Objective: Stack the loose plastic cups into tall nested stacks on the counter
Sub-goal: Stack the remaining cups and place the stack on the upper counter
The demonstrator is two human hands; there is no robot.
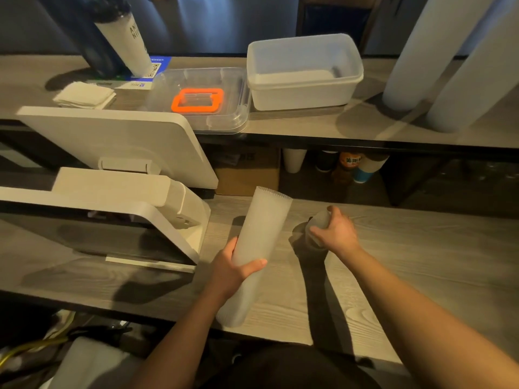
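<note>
A tall nested stack of frosted plastic cups (264, 223) leans over the grey wood counter (393, 262), its open rims pointing away from me. My left hand (234, 269) grips this stack around its middle. To the right, my right hand (337, 231) holds a short frosted cup (318, 223) from above, just over the counter; whether that cup touches the surface is unclear. The two are a hand's width apart.
A white point-of-sale terminal (126, 192) fills the left. On the raised shelf sit a white tub (303, 88), a clear lid with an orange seal (198, 101), napkins (84, 95) and two tall white cup stacks (438, 60). Paper cups (365, 168) stand under the shelf.
</note>
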